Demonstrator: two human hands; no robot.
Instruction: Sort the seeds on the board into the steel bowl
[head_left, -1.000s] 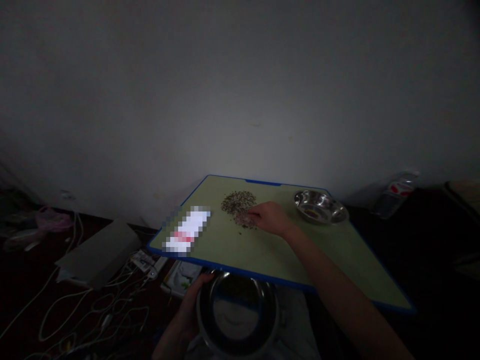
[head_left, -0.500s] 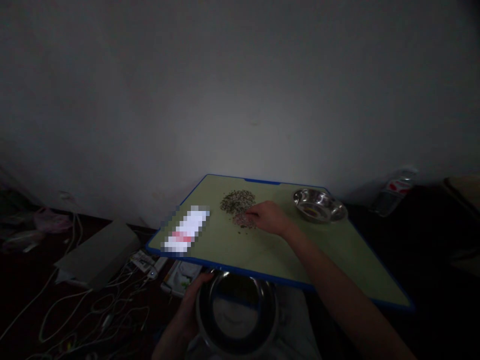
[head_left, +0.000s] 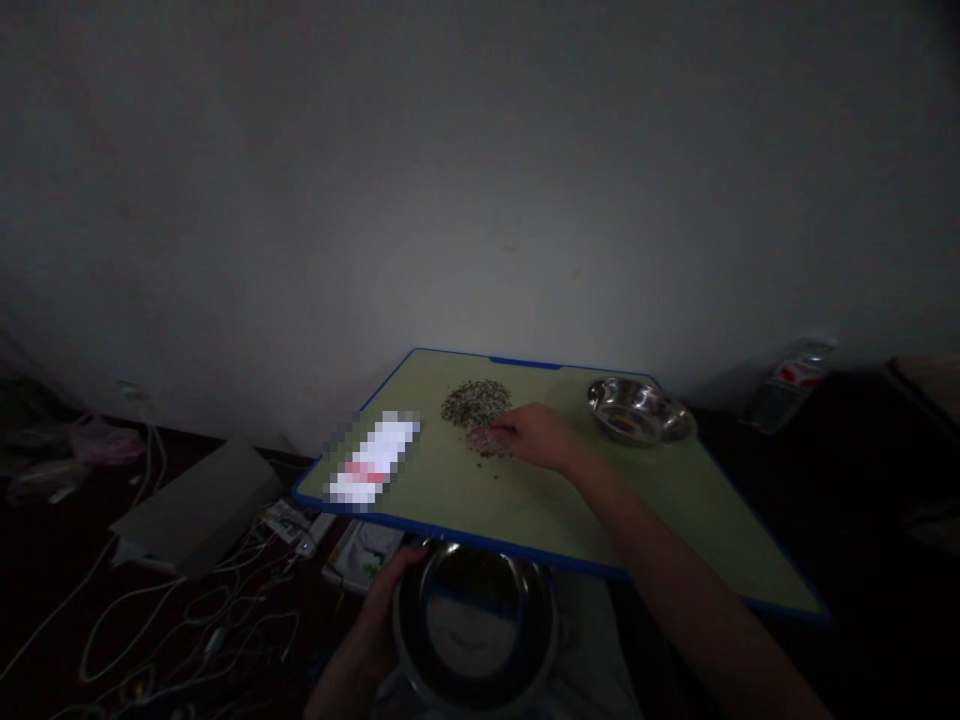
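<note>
My right hand (head_left: 538, 436) reaches over the pale green board (head_left: 525, 510), its fingers pinched together at the near edge of a loose pile (head_left: 476, 403) of small dark and light bits, which look like seeds or grains. A pinkish patch of bits (head_left: 486, 440) lies by the fingertips. What the fingers pinch, if anything, is too small to make out. Below the board's front edge, my left hand (head_left: 386, 605) grips the left rim of a steel bowl (head_left: 472, 640). Another steel bowl (head_left: 641, 412) rests on the board, right of the pile.
A blurred-out bright screen (head_left: 373, 460) lies on the board's left side. A plastic bottle (head_left: 790, 385) leans at the right by the wall (head_left: 480, 180). To the left are a grey box (head_left: 196, 510), tangled white cables (head_left: 217, 620) and a pink plastic bag (head_left: 103, 440).
A few loose bits near the pile's front edge lie slightly differently. My right hand has barely shifted at the pile, and my left hand still grips the bowl.
</note>
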